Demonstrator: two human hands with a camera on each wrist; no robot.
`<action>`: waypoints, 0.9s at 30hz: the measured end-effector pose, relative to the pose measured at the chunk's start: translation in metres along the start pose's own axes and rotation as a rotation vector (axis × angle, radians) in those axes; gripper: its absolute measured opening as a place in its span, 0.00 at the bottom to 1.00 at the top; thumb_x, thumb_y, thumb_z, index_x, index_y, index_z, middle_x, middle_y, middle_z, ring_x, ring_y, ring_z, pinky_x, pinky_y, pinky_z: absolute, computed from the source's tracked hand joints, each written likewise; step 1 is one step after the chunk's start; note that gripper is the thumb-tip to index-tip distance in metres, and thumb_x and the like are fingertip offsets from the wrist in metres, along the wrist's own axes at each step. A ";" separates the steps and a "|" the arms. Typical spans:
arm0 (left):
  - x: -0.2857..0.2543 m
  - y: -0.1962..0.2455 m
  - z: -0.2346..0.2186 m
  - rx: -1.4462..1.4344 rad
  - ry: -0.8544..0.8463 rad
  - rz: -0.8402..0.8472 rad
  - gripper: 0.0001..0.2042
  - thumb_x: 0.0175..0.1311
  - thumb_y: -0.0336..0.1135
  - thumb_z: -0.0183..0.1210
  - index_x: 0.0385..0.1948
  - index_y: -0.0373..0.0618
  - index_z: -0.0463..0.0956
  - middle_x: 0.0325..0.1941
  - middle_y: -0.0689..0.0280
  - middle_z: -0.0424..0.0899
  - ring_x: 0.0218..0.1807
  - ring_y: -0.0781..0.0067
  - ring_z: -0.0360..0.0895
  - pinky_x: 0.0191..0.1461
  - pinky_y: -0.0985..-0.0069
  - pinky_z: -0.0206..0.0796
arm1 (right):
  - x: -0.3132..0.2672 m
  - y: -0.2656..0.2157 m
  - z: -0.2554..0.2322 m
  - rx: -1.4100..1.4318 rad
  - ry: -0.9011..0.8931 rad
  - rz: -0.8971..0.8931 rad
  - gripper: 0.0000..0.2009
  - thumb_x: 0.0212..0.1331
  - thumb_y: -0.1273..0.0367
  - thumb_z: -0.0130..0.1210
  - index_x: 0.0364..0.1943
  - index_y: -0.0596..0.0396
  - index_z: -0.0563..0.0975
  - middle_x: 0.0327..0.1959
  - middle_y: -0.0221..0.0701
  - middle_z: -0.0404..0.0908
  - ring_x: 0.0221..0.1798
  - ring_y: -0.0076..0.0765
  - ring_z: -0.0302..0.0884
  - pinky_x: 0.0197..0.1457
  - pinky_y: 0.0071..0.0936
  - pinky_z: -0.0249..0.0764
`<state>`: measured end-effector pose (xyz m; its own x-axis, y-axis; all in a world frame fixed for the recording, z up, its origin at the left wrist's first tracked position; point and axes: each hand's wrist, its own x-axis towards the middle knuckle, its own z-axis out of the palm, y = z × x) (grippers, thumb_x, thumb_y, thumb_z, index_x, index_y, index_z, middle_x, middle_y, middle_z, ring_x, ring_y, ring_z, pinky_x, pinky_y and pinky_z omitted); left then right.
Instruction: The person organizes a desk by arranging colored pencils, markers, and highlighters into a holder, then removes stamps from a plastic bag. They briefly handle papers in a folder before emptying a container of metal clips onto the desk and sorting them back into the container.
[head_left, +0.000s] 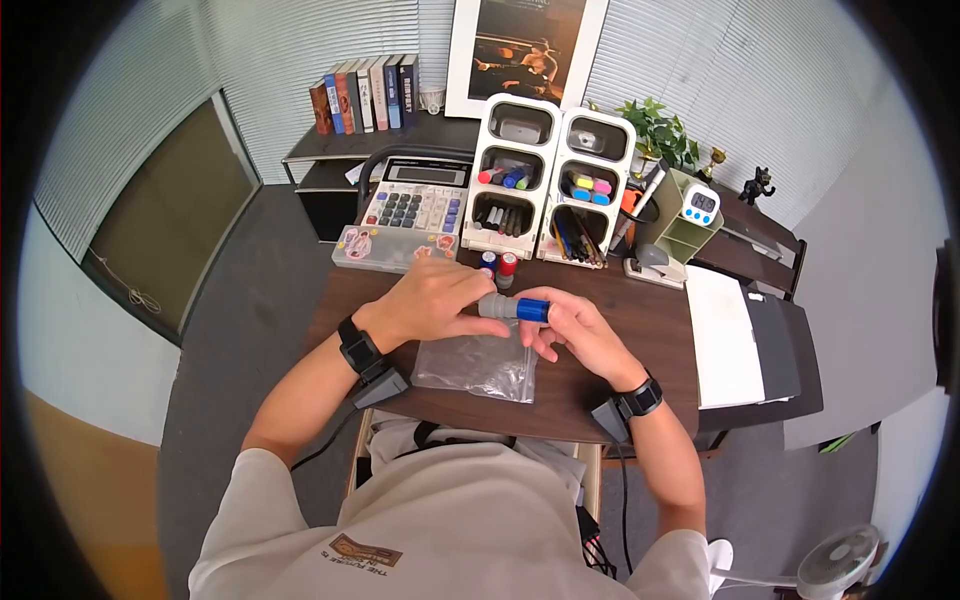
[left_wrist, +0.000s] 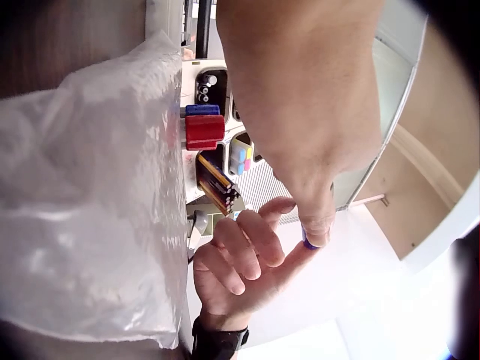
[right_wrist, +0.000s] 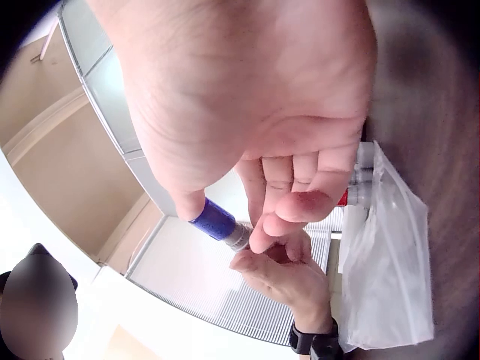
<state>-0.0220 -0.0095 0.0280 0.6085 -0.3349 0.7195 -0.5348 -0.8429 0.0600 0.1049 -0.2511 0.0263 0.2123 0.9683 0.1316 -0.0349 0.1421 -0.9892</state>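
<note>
In front of the chest, my two hands hold a short cylinder [head_left: 533, 311] with one blue end and one grey end, lying sideways. My left hand [head_left: 425, 303] grips the grey end. The blue end is pinched by my right hand [head_left: 588, 335], and the right wrist view shows the thumb against the blue end [right_wrist: 214, 219]. Below the hands, a clear zip bag [head_left: 475, 368] lies flat on the desk. Just beyond them stand two similar short cylinders, one blue-topped [head_left: 488, 260] and one red-topped [head_left: 507, 264].
White organizers [head_left: 548, 190] with markers and pencils stand at the back of the dark wooden desk [head_left: 640, 310]. A calculator [head_left: 415, 205] and a clear pencil case [head_left: 385, 248] are at the left. To the right are a green holder with a timer [head_left: 700, 205] and white papers [head_left: 722, 335].
</note>
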 end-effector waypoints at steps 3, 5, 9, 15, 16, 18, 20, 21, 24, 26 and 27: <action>0.002 0.001 0.001 -0.005 0.012 0.032 0.23 0.56 0.56 0.75 0.35 0.47 0.77 0.21 0.67 0.75 0.23 0.65 0.77 0.27 0.67 0.63 | 0.001 0.002 -0.001 0.007 -0.021 0.016 0.25 0.81 0.53 0.47 0.64 0.61 0.75 0.41 0.32 0.83 0.35 0.21 0.74 0.34 0.20 0.72; 0.002 0.002 0.001 -0.006 0.028 0.045 0.23 0.57 0.55 0.75 0.34 0.47 0.76 0.22 0.67 0.75 0.23 0.65 0.77 0.27 0.67 0.64 | 0.000 0.002 0.000 0.007 -0.033 0.026 0.25 0.81 0.52 0.47 0.63 0.61 0.75 0.41 0.32 0.83 0.35 0.21 0.75 0.34 0.21 0.72; 0.003 0.005 0.000 -0.004 0.011 0.061 0.23 0.56 0.54 0.75 0.34 0.45 0.76 0.24 0.65 0.77 0.24 0.63 0.78 0.28 0.67 0.64 | 0.000 0.004 -0.001 0.011 -0.039 0.025 0.27 0.81 0.50 0.47 0.62 0.62 0.75 0.40 0.32 0.83 0.35 0.22 0.75 0.34 0.21 0.73; 0.005 0.005 0.003 0.004 0.020 0.091 0.23 0.56 0.53 0.75 0.33 0.44 0.76 0.25 0.64 0.77 0.24 0.62 0.78 0.27 0.67 0.66 | 0.000 0.007 -0.002 -0.002 -0.058 0.033 0.29 0.79 0.48 0.49 0.63 0.62 0.75 0.40 0.33 0.83 0.35 0.22 0.75 0.35 0.21 0.73; 0.006 0.005 0.003 -0.003 0.042 0.114 0.23 0.58 0.54 0.74 0.32 0.45 0.75 0.24 0.64 0.75 0.23 0.63 0.78 0.26 0.68 0.67 | 0.000 0.007 -0.002 -0.004 -0.061 0.031 0.29 0.79 0.47 0.50 0.63 0.62 0.75 0.40 0.33 0.84 0.36 0.22 0.75 0.35 0.21 0.73; 0.004 0.006 0.002 -0.011 0.017 0.102 0.23 0.55 0.53 0.75 0.33 0.45 0.76 0.25 0.64 0.77 0.24 0.62 0.79 0.28 0.67 0.67 | 0.000 0.008 -0.003 -0.021 -0.074 0.021 0.30 0.78 0.47 0.50 0.64 0.62 0.75 0.40 0.33 0.84 0.36 0.22 0.75 0.35 0.21 0.73; 0.003 0.007 0.003 -0.019 -0.008 0.091 0.23 0.53 0.51 0.77 0.35 0.44 0.77 0.26 0.63 0.79 0.26 0.61 0.80 0.29 0.67 0.68 | 0.001 0.007 -0.003 -0.038 -0.086 0.010 0.31 0.78 0.46 0.51 0.65 0.63 0.74 0.41 0.34 0.85 0.36 0.22 0.76 0.35 0.21 0.73; 0.003 0.007 0.003 -0.016 -0.001 0.095 0.23 0.53 0.51 0.77 0.35 0.44 0.77 0.26 0.63 0.79 0.26 0.61 0.80 0.29 0.67 0.68 | 0.001 0.007 -0.003 -0.038 -0.085 0.015 0.32 0.77 0.46 0.51 0.66 0.63 0.74 0.41 0.34 0.85 0.36 0.22 0.76 0.35 0.21 0.73; 0.003 0.006 0.003 -0.014 0.005 0.098 0.23 0.52 0.51 0.77 0.35 0.44 0.77 0.27 0.63 0.79 0.26 0.61 0.80 0.29 0.67 0.68 | 0.001 0.006 -0.002 -0.037 -0.085 0.025 0.34 0.77 0.45 0.52 0.68 0.63 0.73 0.41 0.35 0.85 0.36 0.22 0.76 0.35 0.21 0.73; 0.003 0.006 0.003 -0.016 0.004 0.099 0.23 0.52 0.51 0.77 0.35 0.44 0.77 0.27 0.63 0.79 0.26 0.61 0.80 0.29 0.67 0.68 | 0.000 0.006 -0.002 -0.036 -0.083 0.028 0.35 0.76 0.44 0.51 0.68 0.64 0.73 0.41 0.35 0.85 0.36 0.22 0.76 0.35 0.21 0.73; 0.003 0.006 0.003 -0.021 0.008 0.092 0.23 0.52 0.52 0.77 0.36 0.44 0.77 0.27 0.63 0.80 0.26 0.61 0.80 0.29 0.67 0.68 | 0.000 0.004 -0.002 0.013 -0.091 0.040 0.36 0.75 0.42 0.52 0.68 0.64 0.73 0.42 0.35 0.85 0.36 0.22 0.76 0.35 0.21 0.72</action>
<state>-0.0216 -0.0167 0.0285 0.5513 -0.4069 0.7283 -0.6006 -0.7995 0.0079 0.1067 -0.2512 0.0218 0.1212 0.9878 0.0976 -0.0542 0.1047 -0.9930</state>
